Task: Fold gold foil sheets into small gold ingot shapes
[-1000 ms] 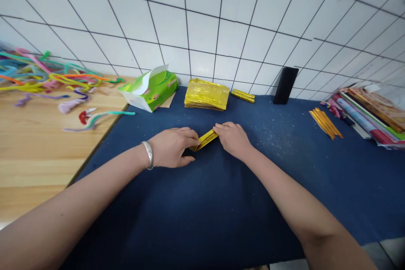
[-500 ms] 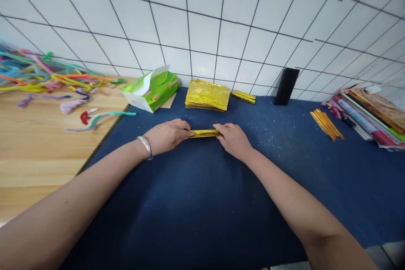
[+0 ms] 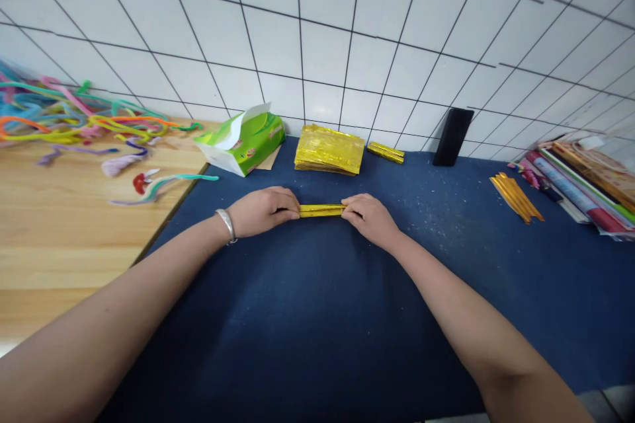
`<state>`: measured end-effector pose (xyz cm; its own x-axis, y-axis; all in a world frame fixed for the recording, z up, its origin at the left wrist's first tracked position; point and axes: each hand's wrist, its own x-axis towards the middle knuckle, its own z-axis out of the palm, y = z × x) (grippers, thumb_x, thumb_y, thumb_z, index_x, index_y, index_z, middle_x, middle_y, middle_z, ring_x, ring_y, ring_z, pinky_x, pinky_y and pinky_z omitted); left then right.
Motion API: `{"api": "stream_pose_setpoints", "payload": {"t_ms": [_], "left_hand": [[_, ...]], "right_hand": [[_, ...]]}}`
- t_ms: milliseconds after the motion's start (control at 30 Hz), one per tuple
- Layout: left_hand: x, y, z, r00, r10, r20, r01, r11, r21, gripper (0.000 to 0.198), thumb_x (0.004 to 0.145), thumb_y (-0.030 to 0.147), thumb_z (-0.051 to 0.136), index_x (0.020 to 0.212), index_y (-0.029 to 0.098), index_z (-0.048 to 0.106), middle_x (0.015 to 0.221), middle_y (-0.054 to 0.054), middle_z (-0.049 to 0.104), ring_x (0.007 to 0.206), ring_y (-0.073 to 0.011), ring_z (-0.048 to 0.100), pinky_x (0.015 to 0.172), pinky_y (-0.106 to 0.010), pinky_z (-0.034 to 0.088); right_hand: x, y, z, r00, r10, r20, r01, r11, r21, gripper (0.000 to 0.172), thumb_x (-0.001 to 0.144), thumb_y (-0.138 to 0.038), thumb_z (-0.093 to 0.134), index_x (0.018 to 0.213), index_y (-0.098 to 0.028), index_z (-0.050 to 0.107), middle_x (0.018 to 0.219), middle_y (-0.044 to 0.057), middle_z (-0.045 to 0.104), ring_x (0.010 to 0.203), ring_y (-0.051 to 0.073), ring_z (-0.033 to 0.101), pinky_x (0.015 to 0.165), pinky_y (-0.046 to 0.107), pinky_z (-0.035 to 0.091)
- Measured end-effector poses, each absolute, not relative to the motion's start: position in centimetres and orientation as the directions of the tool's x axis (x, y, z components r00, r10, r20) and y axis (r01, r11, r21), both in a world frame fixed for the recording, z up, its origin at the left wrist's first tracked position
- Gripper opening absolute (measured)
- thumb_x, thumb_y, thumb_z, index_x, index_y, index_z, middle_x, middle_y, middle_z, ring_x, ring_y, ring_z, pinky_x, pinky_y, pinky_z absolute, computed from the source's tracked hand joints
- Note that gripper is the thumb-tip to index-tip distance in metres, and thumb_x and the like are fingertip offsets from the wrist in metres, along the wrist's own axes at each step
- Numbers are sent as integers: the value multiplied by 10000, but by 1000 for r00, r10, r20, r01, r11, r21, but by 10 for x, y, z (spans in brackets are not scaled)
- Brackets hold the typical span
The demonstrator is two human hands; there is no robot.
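A narrow folded strip of gold foil paper (image 3: 321, 210) lies level on the dark blue mat (image 3: 322, 317). My left hand (image 3: 265, 211), with a silver bangle on its wrist, pinches the strip's left end with closed fingers. Its right end is pressed under the closed fingers of my right hand (image 3: 370, 218). Just behind them sits a stack of gold foil sheets (image 3: 328, 149), with two folded gold strips (image 3: 385, 152) beside it.
A green tissue box (image 3: 242, 139) stands at the mat's back left. Coloured pipe cleaners (image 3: 74, 122) sprawl over the wooden table (image 3: 59, 238). A black phone (image 3: 452, 137) leans on the tiled wall. More gold strips (image 3: 516, 196) and stacked books (image 3: 580, 182) lie at right.
The gold strip was tilted up to the right; both hands have turned it level and moved apart along it toward its ends.
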<state>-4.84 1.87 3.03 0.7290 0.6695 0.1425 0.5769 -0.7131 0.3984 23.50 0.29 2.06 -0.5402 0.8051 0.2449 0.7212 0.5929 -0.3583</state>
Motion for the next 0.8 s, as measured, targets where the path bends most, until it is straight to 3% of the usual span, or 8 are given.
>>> {"api": "stream_pose_setpoints", "payload": {"t_ms": [400, 633, 800], "left_hand": [[-29, 9, 9, 475, 842, 256, 770, -539, 342, 198, 806, 272, 500, 641, 168, 534, 763, -26, 571, 753, -139, 529, 759, -279, 435], [-28, 8, 9, 469, 849, 242, 781, -527, 334, 153, 777, 257, 525, 653, 171, 499, 719, -15, 524, 717, -142, 492, 729, -283, 415], [-28, 6, 15, 494, 833, 248, 763, -553, 336, 74, 791, 249, 524, 771, 180, 505, 728, -6, 522, 709, -148, 484, 686, -274, 401]], "right_hand": [[222, 10, 16, -431, 846, 314, 746, 530, -404, 164, 809, -186, 503, 656, -192, 562, 838, 40, 646, 845, 172, 543, 786, 309, 370], [220, 12, 12, -417, 842, 341, 767, 528, -365, 164, 808, -191, 510, 644, -189, 506, 794, 30, 609, 786, 156, 502, 755, 288, 353], [222, 9, 10, -402, 832, 383, 763, 536, -361, 95, 820, -187, 527, 726, -197, 520, 784, 11, 598, 782, 152, 488, 736, 276, 352]]}}
